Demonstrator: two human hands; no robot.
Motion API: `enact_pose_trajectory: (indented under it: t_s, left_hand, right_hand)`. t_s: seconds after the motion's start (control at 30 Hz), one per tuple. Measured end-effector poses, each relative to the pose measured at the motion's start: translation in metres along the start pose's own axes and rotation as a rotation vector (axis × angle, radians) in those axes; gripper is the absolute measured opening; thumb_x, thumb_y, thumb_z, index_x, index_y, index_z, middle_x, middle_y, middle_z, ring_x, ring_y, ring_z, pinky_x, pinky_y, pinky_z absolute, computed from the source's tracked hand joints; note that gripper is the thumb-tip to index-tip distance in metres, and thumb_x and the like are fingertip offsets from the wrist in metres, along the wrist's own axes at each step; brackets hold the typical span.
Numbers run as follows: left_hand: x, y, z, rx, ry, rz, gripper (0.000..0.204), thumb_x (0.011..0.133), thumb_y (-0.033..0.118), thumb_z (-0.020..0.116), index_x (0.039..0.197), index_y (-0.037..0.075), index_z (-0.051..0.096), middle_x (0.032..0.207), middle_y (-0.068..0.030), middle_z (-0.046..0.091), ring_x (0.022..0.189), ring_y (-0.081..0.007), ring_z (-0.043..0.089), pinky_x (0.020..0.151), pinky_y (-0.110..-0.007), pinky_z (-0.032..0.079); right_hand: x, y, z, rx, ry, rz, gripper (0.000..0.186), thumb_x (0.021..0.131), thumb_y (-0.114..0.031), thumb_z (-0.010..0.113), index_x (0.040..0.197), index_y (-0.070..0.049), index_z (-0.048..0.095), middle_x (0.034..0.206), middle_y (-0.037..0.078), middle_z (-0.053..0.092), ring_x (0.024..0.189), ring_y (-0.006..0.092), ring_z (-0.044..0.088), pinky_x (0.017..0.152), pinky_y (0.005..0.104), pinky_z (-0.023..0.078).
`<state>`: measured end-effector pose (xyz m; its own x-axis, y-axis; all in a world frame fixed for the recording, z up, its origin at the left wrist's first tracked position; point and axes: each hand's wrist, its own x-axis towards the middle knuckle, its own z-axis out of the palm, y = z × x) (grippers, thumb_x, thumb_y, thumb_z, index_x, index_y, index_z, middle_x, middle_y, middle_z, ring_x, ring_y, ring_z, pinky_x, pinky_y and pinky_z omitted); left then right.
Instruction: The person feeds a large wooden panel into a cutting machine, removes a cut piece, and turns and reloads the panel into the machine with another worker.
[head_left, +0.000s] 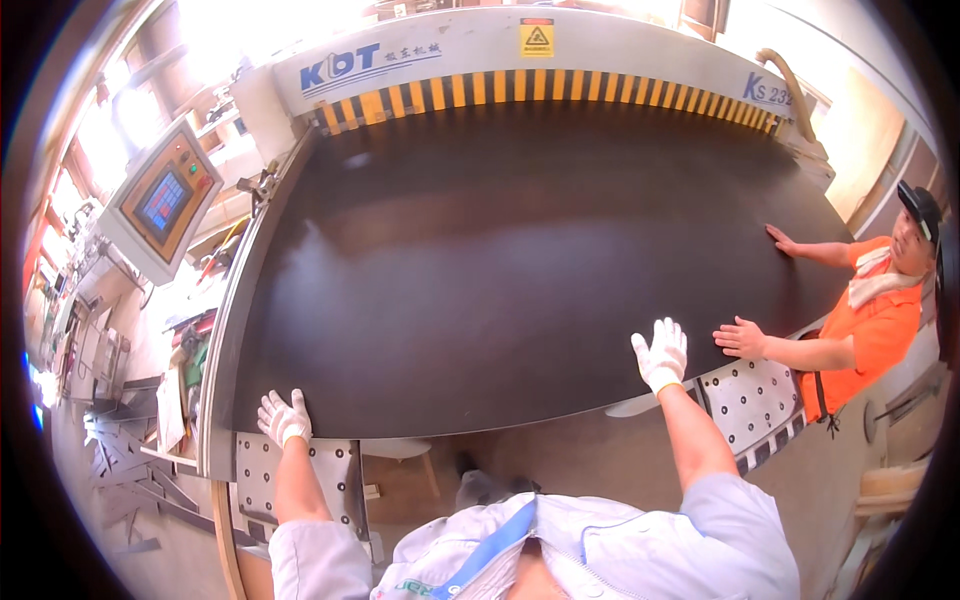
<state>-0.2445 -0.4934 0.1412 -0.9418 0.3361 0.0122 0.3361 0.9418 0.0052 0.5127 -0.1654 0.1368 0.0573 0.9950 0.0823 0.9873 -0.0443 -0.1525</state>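
Note:
A large dark brown panel lies flat on the bed of a panel saw, its far edge at the yellow-and-black striped guard strip. My left hand, in a white glove, rests flat on the panel's near left corner with fingers spread. Toward the near right edge, my right hand, gloved in white too, lies flat on the panel with fingers stretched out. Neither hand grips anything. Beside my right hand, a co-worker's bare hand lies on the panel, and their other hand touches it farther back.
A co-worker in an orange shirt stands at the right edge. A control box with a screen hangs at the left. Perforated support tables jut out under the panel's near edge. Offcuts litter the floor at the left.

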Motion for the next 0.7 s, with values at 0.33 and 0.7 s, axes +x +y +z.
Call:
enact_pose_trajectory:
  t_s: [0.33, 0.7]
  left_hand:
    - [-0.004, 0.009, -0.007, -0.014, -0.036, 0.016, 0.094, 0.119, 0.076, 0.043, 0.187, 0.011, 0.041, 0.195, -0.0150, 0.037, 0.180, -0.0400, 0.029, 0.148, -0.058, 0.017]
    - [-0.009, 0.009, -0.014, -0.017, -0.029, 0.038, 0.095, 0.119, 0.076, 0.043, 0.187, 0.010, 0.039, 0.195, -0.0160, 0.037, 0.180, -0.0413, 0.030, 0.148, -0.058, 0.017]
  right_hand:
    - [-0.006, 0.006, 0.000, -0.011, 0.038, -0.017, 0.084, 0.118, -0.063, 0.058, 0.173, 0.001, 0.056, 0.187, 0.025, 0.047, 0.176, 0.0429, 0.038, 0.147, 0.0526, 0.025]
    - [-0.008, 0.006, -0.001, -0.021, 0.032, -0.014, 0.083, 0.118, -0.061, 0.061, 0.173, 0.001, 0.057, 0.187, 0.024, 0.048, 0.175, 0.0415, 0.039, 0.147, 0.0511, 0.026]
